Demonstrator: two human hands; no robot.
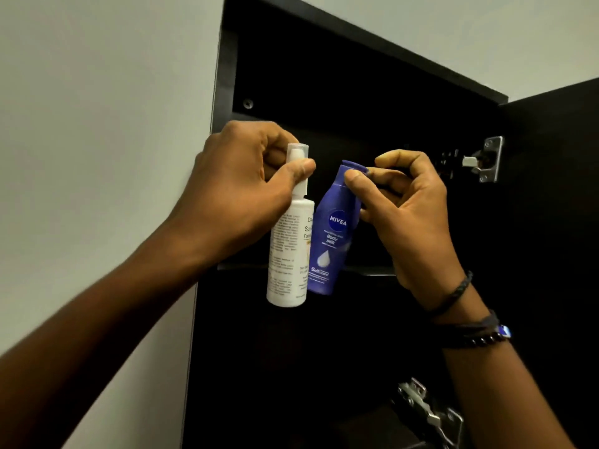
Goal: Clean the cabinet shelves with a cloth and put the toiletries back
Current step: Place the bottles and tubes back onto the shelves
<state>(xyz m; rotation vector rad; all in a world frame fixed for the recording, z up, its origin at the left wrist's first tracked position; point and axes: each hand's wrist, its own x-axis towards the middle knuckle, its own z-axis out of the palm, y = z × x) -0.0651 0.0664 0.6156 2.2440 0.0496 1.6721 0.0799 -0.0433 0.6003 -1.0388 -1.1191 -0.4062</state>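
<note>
1 pale wall point(97, 124) fills the left and the top right. Against it hangs 1 dark cabinet point(324, 76), with its 1 door point(557, 222) swung open on the right. The inside is so dark that little shows but 1 shelf edge point(369, 270) running behind the bottles; what stands on the shelves cannot be made out.

2 bare arms reach up from the lower corners. The left hand point(240, 186) has its fingers curled, and its thumb pins the neck of 1 white pump bottle point(288, 254) just under the clear cap. The right hand point(408, 209) pinches the cap end of 1 blue Nivea Body Milk bottle point(330, 241) between thumb and forefinger, the other fingers bent behind it.

Both bottles hang in the air before the cabinet opening, just beside each other, the blue one tilted. Whether they touch cannot be told. Their bases drop below the shelf edge. The blue bottle covers the right part of the white bottle's label, and the small print there is unreadable.

2 metal hinges show: 1 upper hinge point(483, 160) on the door and 1 lower hinge point(428, 413), partly cut off by the right forearm and the bottom edge. The right wrist wears 3 dark bands point(453, 296). 1 round metal fitting point(248, 103) sits on the cabinet's back wall at the upper left.
</note>
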